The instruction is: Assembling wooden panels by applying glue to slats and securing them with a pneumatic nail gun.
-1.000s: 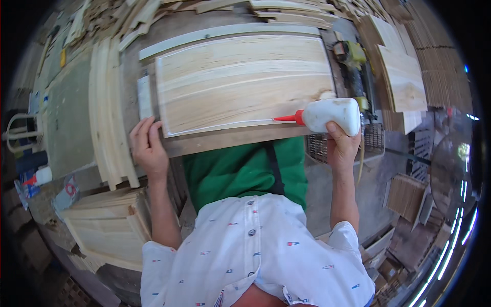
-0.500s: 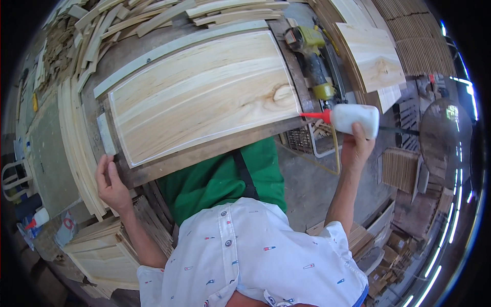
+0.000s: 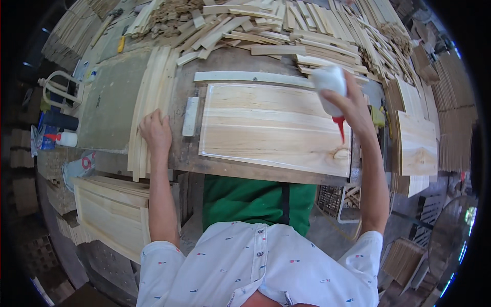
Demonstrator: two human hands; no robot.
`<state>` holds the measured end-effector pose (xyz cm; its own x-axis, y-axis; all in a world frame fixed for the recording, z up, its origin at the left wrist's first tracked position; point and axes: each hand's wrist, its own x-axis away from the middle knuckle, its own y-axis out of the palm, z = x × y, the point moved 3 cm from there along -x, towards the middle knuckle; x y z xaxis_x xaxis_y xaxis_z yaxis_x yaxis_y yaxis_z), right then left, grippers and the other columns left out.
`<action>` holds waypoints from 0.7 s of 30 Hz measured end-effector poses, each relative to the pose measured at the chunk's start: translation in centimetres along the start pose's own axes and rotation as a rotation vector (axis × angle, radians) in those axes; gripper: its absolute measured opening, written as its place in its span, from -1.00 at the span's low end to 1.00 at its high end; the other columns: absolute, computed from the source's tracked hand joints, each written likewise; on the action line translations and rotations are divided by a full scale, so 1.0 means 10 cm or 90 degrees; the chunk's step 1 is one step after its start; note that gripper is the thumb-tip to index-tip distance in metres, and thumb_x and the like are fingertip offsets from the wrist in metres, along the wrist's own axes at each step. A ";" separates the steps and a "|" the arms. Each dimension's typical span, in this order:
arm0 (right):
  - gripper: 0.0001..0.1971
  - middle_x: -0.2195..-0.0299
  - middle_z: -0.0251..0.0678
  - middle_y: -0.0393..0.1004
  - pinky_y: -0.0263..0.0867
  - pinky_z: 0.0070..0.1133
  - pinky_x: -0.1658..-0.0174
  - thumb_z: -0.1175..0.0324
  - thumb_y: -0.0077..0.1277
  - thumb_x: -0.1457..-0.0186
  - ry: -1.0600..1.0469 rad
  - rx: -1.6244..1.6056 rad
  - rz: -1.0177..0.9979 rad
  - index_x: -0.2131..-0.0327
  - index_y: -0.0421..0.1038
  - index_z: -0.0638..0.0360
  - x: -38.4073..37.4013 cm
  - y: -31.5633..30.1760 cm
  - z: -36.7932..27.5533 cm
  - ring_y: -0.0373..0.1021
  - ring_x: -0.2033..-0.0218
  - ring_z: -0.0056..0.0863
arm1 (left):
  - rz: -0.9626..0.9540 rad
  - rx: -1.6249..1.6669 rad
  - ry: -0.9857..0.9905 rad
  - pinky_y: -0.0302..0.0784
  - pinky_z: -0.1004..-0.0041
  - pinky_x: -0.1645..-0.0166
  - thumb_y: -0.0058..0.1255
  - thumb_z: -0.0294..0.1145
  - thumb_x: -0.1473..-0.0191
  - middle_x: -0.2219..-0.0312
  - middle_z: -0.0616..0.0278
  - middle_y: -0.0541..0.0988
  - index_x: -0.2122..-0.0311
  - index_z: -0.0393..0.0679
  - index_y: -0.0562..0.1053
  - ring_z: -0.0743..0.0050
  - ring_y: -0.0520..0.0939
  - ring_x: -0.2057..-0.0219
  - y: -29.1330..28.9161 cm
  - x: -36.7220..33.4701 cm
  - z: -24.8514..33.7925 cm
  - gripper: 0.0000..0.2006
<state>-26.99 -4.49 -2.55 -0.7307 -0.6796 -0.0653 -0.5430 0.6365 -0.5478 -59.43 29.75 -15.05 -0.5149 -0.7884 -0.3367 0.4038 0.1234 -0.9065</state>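
Note:
A white squeeze bottle (image 3: pixel 329 82), probably of glue, is in my right hand (image 3: pixel 354 105). Its red nozzle points down over the right part of a pale wooden panel (image 3: pixel 261 128). Thin white lines run along the panel's edges. The hand and bottle are slightly blurred. Left of the panel, my left hand (image 3: pixel 156 130) rests on a stack of long wooden strips (image 3: pixel 148 82), its fingers curled over the topmost one. The panel lies on a dark workbench board (image 3: pixel 230 166), between a light strip (image 3: pixel 245 77) at its far edge and a short block (image 3: pixel 191 116) on the left.
Loose wood offcuts (image 3: pixel 230 30) are heaped across the far side. A second white bottle with a red tip (image 3: pixel 66 138) lies at the left. More panels (image 3: pixel 417 143) are stacked at the right, and framed wooden pieces (image 3: pixel 112 210) sit below the left strips.
My right hand has swung the bottle up and inward from the panel's near right corner, tipping its nozzle downward. My left hand has moved from the board's corner onto the strips. The view has turned.

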 end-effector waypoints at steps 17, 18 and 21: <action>-0.84 0.36 -0.13 0.47 0.31 -0.31 0.14 0.44 -0.01 0.02 -0.504 0.533 -0.051 0.31 0.45 0.19 -1.21 1.42 -0.55 0.38 0.18 -0.15 | 0.005 0.056 -0.092 0.29 0.14 -0.04 0.13 -0.29 0.00 0.20 0.04 0.45 0.02 -0.19 0.42 0.04 0.42 0.07 -0.17 0.02 0.05 -0.58; -0.83 0.36 -0.13 0.46 0.31 -0.32 0.13 0.43 0.01 0.02 -0.511 0.481 -0.060 0.30 0.44 0.21 -1.12 1.41 -0.59 0.37 0.19 -0.14 | -0.006 0.060 -0.109 0.31 0.15 -0.04 0.14 -0.31 0.00 0.19 0.03 0.43 0.00 -0.20 0.41 0.03 0.43 0.08 -0.18 0.02 0.04 -0.57; -0.78 0.33 -0.10 0.46 0.31 -0.32 0.14 0.40 0.07 -0.02 -0.477 0.330 -0.081 0.22 0.44 0.24 -0.75 1.34 -0.64 0.38 0.21 -0.10 | 0.024 0.137 -0.145 0.37 0.19 -0.01 0.14 -0.38 0.00 0.17 0.01 0.41 0.00 -0.24 0.40 0.01 0.45 0.08 -0.31 0.05 0.01 -0.58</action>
<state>-31.41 11.48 -4.05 -0.1202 -0.9072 -0.4031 -0.2146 0.4202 -0.8817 -60.85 28.90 -12.34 -0.3235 -0.9034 -0.2816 0.5833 0.0440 -0.8111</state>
